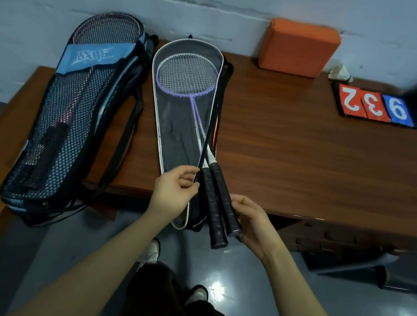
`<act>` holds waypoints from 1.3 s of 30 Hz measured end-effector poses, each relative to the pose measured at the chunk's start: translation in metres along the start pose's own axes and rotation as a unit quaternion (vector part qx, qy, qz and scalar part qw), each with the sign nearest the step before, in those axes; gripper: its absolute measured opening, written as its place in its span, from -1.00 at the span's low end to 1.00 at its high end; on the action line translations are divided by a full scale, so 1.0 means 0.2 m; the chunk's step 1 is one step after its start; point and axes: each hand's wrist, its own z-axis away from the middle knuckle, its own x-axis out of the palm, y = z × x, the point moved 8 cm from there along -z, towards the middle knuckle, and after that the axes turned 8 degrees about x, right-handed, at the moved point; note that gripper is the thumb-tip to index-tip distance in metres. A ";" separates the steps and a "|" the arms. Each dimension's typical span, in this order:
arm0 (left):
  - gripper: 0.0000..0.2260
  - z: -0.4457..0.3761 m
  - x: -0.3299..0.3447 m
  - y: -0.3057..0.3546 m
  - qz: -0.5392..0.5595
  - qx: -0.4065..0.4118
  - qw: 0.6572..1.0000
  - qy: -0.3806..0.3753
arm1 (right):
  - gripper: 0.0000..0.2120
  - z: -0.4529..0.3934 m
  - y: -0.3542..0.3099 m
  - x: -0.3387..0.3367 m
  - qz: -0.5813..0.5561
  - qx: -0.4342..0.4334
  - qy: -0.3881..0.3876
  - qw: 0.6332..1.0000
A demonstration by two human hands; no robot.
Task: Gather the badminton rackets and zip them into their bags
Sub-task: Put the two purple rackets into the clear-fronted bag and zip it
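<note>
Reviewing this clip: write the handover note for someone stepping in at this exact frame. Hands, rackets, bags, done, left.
Left hand: pinches the open edge of the white-trimmed bag near its lower end.
Right hand: fingers on the black grips of the two purple rackets.
Rackets lie in the open bag, heads at the far end, grips sticking out over the table edge.
Mesh bag on the left already holds rackets; whether it is zipped cannot be told.
Left: slide grips in, zip the open bag.

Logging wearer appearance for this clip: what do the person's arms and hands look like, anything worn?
Both forearms are bare, with no sleeves in view. The left hand and right hand wear no gloves, and no rings, watch or wristband can be seen.
</note>
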 end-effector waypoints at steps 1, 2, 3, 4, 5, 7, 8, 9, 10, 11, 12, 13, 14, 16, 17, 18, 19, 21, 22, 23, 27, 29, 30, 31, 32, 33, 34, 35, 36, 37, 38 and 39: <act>-0.76 0.00 0.00 0.02 0.019 -0.005 1.000 0.000 | -0.78 0.01 -0.01 0.01 -0.007 -0.010 0.001 1.000; -0.76 -0.01 0.00 0.03 0.042 -0.012 0.999 0.001 | -0.78 0.01 -0.03 0.02 -0.017 -0.023 0.001 1.000; -0.77 -0.01 0.00 0.05 0.065 -0.016 0.998 0.002 | -0.77 0.02 -0.05 0.03 -0.026 -0.038 0.000 0.999; -0.77 -0.02 0.00 0.07 0.082 -0.016 0.996 0.003 | -0.77 0.02 -0.07 0.04 -0.029 -0.054 -0.003 0.998; -0.78 -0.02 0.00 0.09 0.093 -0.013 0.996 0.002 | -0.76 0.02 -0.09 0.05 -0.023 -0.068 -0.004 0.997; -0.77 -0.03 0.01 0.13 0.111 -0.006 0.994 0.001 | -0.73 0.03 -0.12 0.06 0.011 -0.090 0.006 0.996; -0.76 -0.03 0.01 0.14 0.120 -0.006 0.993 0.003 | -0.72 0.03 -0.13 0.07 0.030 -0.097 0.015 0.995; -0.76 -0.04 0.01 0.15 0.131 -0.009 0.991 0.007 | -0.70 0.03 -0.13 0.06 0.043 -0.098 0.023 0.994; -0.77 -0.04 0.01 0.15 0.143 -0.015 0.989 0.013 | -0.70 0.03 -0.13 0.06 0.051 -0.094 0.029 0.994; -0.77 -0.04 0.01 0.15 0.155 -0.019 0.988 0.020 | -0.69 0.03 -0.12 0.05 0.051 -0.087 0.029 0.994; -0.77 -0.05 0.01 0.15 0.161 -0.022 0.986 0.024 | -0.68 0.03 -0.12 0.05 0.045 -0.077 0.020 0.996; -0.77 -0.05 0.01 0.16 0.165 -0.022 0.986 0.027 | -0.66 0.03 -0.11 0.06 0.031 -0.069 0.006 0.997; -0.78 -0.05 0.01 0.17 0.168 -0.021 0.985 0.028 | -0.66 0.04 -0.11 0.06 0.017 -0.065 -0.007 0.998; -0.79 -0.06 0.02 0.18 0.174 -0.019 0.984 0.033 | -0.67 0.04 -0.14 0.07 -0.002 -0.070 -0.013 0.997; -0.80 -0.06 0.02 0.19 0.175 -0.018 0.984 0.036 | -0.68 0.05 -0.15 0.07 -0.006 -0.075 -0.008 0.997; -0.81 -0.06 0.02 0.19 0.177 -0.018 0.983 0.039 | -0.70 0.05 -0.17 0.06 -0.009 -0.080 0.001 0.997; -0.82 -0.06 0.02 0.20 0.180 -0.018 0.983 0.041 | -0.72 0.05 -0.18 0.06 -0.010 -0.085 0.010 0.996; -0.84 -0.07 0.03 0.22 0.189 -0.022 0.981 0.043 | -0.80 0.06 -0.19 0.07 -0.011 -0.092 0.026 0.995; -0.84 -0.07 0.03 0.23 0.195 -0.024 0.980 0.041 | -0.83 0.07 -0.19 0.07 -0.014 -0.095 0.032 0.995; -0.85 -0.07 0.03 0.24 0.202 -0.025 0.978 0.039 | -0.84 0.07 -0.19 0.08 -0.018 -0.100 0.035 0.994; -0.85 -0.07 0.03 0.32 0.220 -0.016 0.974 0.045 | -0.79 0.11 -0.25 0.11 -0.019 -0.152 0.021 0.988; -0.84 -0.09 0.00 0.37 0.203 0.013 0.977 0.058 | -0.62 0.16 -0.29 0.13 -0.032 -0.179 -0.041 0.983; -0.85 -0.10 -0.01 0.41 0.187 0.033 0.980 0.063 | -0.55 0.18 -0.31 0.14 -0.036 -0.184 -0.078 0.979; -0.85 -0.10 -0.03 0.44 0.166 0.053 0.983 0.062 | -0.49 0.21 -0.32 0.15 -0.038 -0.182 -0.111 0.976; -0.85 -0.11 -0.03 0.46 0.142 0.070 0.986 0.057 | -0.44 0.23 -0.32 0.16 -0.037 -0.177 -0.136 0.974; -0.86 -0.11 -0.04 0.48 0.120 0.082 0.988 0.048 | -0.40 0.24 -0.32 0.17 -0.033 -0.172 -0.149 0.973; -0.87 -0.11 -0.03 0.49 0.103 0.087 0.990 0.039 | -0.38 0.25 -0.32 0.17 -0.030 -0.171 -0.148 0.974; -0.90 -0.10 -0.03 0.50 0.092 0.089 0.991 0.029 | -0.36 0.25 -0.31 0.18 -0.032 -0.171 -0.138 0.975; -0.90 -0.09 -0.03 0.51 0.079 0.090 0.993 0.019 | -0.35 0.24 -0.31 0.18 -0.037 -0.172 -0.127 0.976; -0.90 -0.08 -0.02 0.53 0.062 0.093 0.994 0.006 | -0.35 0.24 -0.32 0.19 -0.044 -0.171 -0.117 0.977; -0.88 -0.07 -0.01 0.54 0.040 0.100 0.994 -0.015 | -0.35 0.24 -0.32 0.19 -0.052 -0.171 -0.108 0.978; -0.87 -0.06 0.00 0.56 0.014 0.111 0.993 -0.042 | -0.35 0.24 -0.32 0.19 -0.064 -0.170 -0.097 0.979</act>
